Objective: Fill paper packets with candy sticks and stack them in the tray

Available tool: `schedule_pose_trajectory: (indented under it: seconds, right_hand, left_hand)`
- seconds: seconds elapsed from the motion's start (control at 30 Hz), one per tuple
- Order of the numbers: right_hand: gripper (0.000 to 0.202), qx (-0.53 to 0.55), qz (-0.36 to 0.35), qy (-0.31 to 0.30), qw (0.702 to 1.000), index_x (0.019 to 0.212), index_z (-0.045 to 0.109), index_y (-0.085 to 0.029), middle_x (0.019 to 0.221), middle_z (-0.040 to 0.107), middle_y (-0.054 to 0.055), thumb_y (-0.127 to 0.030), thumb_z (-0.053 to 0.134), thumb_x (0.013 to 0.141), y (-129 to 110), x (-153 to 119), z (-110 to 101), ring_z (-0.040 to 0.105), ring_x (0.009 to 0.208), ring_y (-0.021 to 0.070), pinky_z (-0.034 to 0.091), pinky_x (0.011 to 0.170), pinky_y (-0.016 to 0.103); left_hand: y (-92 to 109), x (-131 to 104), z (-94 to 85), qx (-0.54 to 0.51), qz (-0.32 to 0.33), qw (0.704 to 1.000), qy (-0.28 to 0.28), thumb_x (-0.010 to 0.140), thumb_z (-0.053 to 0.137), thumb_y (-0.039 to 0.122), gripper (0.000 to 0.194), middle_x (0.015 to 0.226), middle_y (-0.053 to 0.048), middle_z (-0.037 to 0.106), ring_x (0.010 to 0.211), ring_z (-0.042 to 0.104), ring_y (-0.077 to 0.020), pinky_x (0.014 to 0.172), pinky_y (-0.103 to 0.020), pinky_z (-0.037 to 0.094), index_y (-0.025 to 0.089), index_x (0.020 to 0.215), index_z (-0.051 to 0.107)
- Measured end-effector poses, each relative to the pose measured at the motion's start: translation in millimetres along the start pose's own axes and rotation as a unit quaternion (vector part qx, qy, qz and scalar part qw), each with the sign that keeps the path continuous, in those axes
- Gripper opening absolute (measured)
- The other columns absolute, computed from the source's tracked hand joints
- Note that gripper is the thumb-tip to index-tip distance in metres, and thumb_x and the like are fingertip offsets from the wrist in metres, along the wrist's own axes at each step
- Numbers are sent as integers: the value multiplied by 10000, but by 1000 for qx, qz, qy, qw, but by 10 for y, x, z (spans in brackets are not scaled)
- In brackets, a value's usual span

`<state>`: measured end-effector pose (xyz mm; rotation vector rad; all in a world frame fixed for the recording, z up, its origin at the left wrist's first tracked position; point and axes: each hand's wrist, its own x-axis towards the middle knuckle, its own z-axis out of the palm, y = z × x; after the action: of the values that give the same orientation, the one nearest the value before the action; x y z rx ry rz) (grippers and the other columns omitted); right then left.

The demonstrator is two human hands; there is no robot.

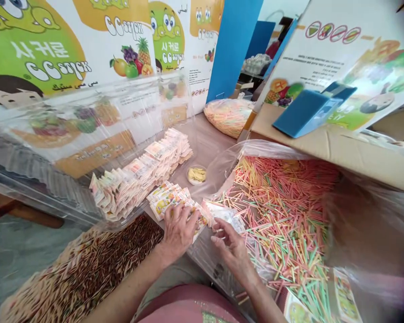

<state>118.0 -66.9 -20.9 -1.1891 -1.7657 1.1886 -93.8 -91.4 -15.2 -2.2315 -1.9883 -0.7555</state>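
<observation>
Left hand [178, 231] palm down, fingers spread and lightly curled, pressing on a fanned stack of small printed sachets [170, 199] that reaches out from under the fingertips; pressing rather than gripping, as far as can be told. Right hand [234, 249] just beside it, fingers bent, fingertips pinching the edge of a clear plastic packet [224, 215] directly ahead of them. Spread to the right of that hand and beyond it, a deep heap of thin coloured sticks [286, 215] in pink, green, yellow and orange, lying in a plastic-lined carton [326, 146]. Ahead of the left hand, a long row of filled sachets [138, 177] leaning against one another, and just past the fanned stack a small round dish [196, 175] of yellow bits. Below and left of the left wrist, a bag of dark-striped packets [87, 269]. Far ahead of both hands, printed cardboard boxes [87, 49] with cartoon faces and fruit, and a bagged bundle of sticks [229, 116].
</observation>
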Motion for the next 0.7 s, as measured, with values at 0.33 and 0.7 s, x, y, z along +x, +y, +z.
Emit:
schedule_pose_trajectory:
  seconds: [0.33, 0.7]
  right_hand:
    - [413, 2, -1, -56, 998, 1283, 722, -309, 985, 715, 79, -323, 647, 877, 20, 63, 394, 671, 763, 235, 605, 620, 382]
    - [380, -38, 38, -51, 997, 1216, 717, -213, 983, 729, 69, -277, 646, 847, -61, 9, 301, 663, 781, 203, 567, 734, 346]
  left_hand:
    - [-766, -15, 139, 82, -73, 993, -49, 993, 540, 566, 636, 1515, -278, 560, 1421, 507, -448, 1147, -599, 413, 136, 1456, 613]
    - [-704, 90, -140, -18, -91, 992, -80, 1044, 416, 527, 605, 1411, -214, 645, 1278, 597, -352, 1096, -512, 455, 133, 1480, 560]
